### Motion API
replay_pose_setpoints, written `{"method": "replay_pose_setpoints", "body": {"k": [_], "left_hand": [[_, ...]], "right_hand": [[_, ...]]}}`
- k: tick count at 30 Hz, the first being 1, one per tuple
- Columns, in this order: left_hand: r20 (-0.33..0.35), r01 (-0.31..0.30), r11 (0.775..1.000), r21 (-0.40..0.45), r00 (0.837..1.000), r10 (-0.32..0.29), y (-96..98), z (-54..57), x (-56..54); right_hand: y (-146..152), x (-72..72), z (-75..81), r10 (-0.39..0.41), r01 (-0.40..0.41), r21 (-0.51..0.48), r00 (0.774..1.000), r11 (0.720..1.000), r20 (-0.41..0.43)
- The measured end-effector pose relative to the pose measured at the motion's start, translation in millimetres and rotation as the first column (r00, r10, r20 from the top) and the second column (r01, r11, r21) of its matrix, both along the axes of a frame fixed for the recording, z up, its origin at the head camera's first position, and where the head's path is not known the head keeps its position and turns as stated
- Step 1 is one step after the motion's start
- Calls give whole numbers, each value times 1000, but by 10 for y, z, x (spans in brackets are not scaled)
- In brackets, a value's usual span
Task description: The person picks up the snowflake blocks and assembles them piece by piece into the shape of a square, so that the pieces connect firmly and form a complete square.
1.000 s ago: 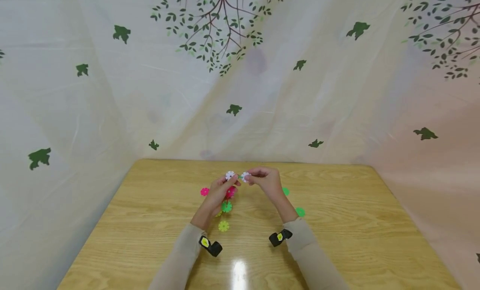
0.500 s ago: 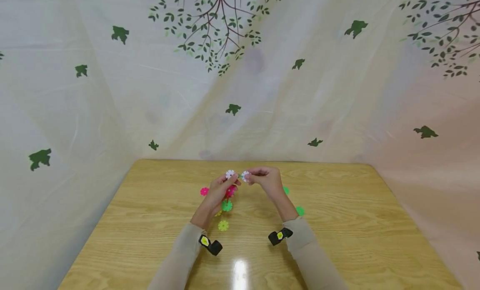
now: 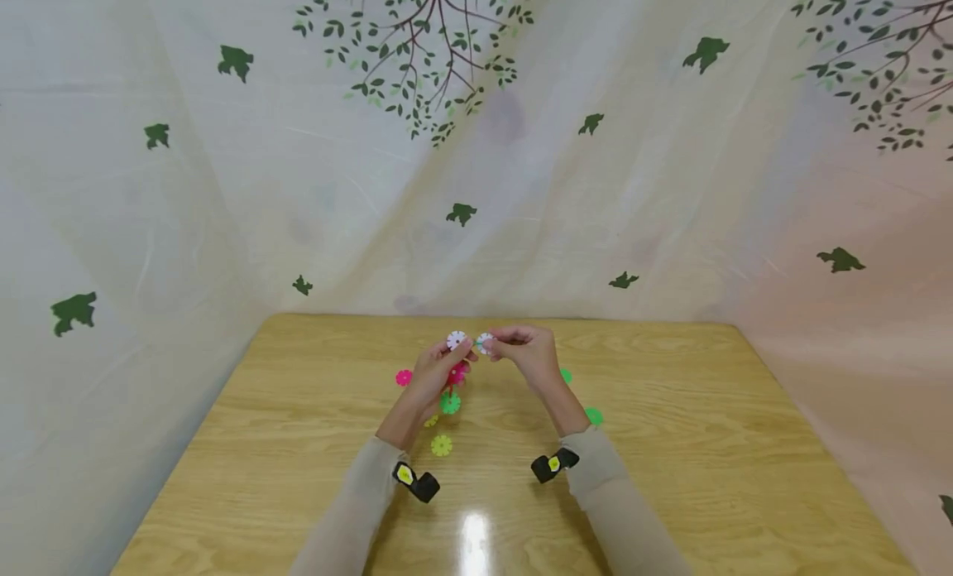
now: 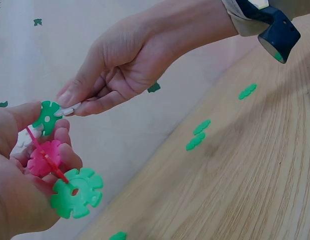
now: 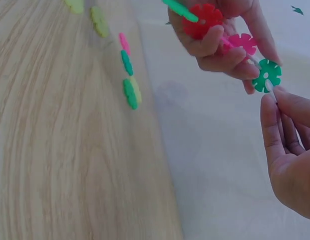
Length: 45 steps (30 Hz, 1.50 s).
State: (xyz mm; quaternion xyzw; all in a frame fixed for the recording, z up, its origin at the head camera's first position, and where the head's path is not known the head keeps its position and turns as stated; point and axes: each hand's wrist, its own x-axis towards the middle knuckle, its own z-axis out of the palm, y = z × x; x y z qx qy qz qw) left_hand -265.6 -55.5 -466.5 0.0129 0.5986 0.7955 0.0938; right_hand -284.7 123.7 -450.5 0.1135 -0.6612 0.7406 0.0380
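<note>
My left hand point(image 3: 434, 377) holds a chain of joined flower-shaped plastic discs. In the chain are a white disc point(image 3: 457, 340), a pink disc point(image 4: 44, 157), a red disc point(image 5: 202, 21) and a green disc point(image 4: 77, 193) at the lower end. Another green disc point(image 5: 267, 76) sits at the upper end, by the left thumb and fingertips. Between thumb and fingers, my right hand point(image 3: 532, 354) pinches a second white disc point(image 3: 485, 343). Its edge meets the rim of that upper green disc; how deep the slots are engaged cannot be told.
On the wooden table point(image 3: 707, 477) lie a yellow disc point(image 3: 442, 445), a pink disc point(image 3: 404, 378) left of the hands and several green discs point(image 4: 199, 127) by the right arm. A printed curtain point(image 3: 357, 228) stands behind the table.
Both hands have risen very slightly, the right one a touch closer to the left. Each keeps its hold on the discs. The view has shifted a little.
</note>
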Motion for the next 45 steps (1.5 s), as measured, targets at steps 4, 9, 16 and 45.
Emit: {"method": "replay_pose_setpoints", "body": {"k": [4,9,16,45], "left_hand": [[13,23,998,-58,1000,-22,-33,13,9],[70,101,991,-91,993,-94,-91,-20,5],[57,212,975,-60,976,-209,-165,-50,-19],[117,112,988,-104,988,-100,-251,-117,-19]], "right_hand": [[14,-34,-38,58,-58,23,998,998,-7],[16,-49,-61,113,-112,93,994,989,-5],[-7,-84,-35,179,-175,241,984,955,3],[709,-383,14,321,-256,744,945,617,58]]}}
